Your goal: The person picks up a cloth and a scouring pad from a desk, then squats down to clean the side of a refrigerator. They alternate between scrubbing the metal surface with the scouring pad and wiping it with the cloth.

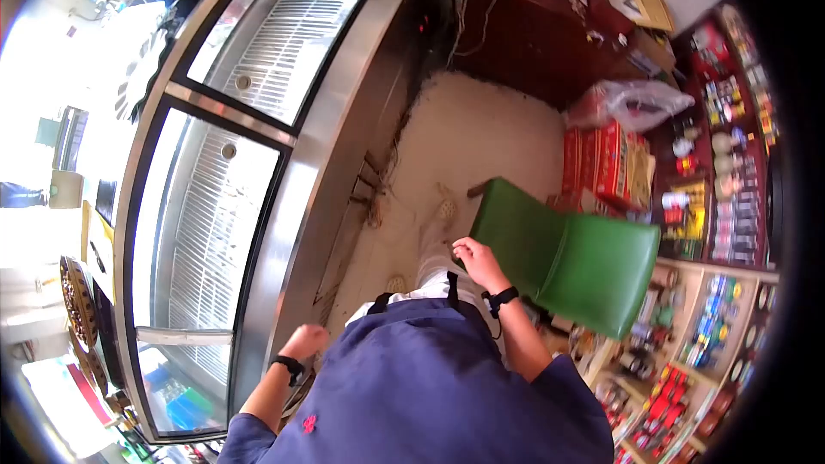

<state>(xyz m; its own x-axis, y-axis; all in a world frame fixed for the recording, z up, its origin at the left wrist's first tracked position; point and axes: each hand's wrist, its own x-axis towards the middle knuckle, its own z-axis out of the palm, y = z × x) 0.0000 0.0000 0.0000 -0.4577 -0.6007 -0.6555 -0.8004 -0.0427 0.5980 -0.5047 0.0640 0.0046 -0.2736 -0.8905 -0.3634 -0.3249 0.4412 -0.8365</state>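
My left hand, with a black band at the wrist, hangs beside the steel side of a glass-fronted display fridge. Its fingers are curled in, with nothing showing in them. On the other side, my right hand is held in front of my body, near the edge of a green padded chair. Its fingers are loosely bent, slightly apart, and hold nothing; a black watch sits on that wrist. A dark blue apron covers my front.
Red boxes are stacked behind the chair, topped by a clear plastic bag. Shelves full of small goods line the right. A dark red desk stands ahead across the pale floor. Wire racks show inside the fridge.
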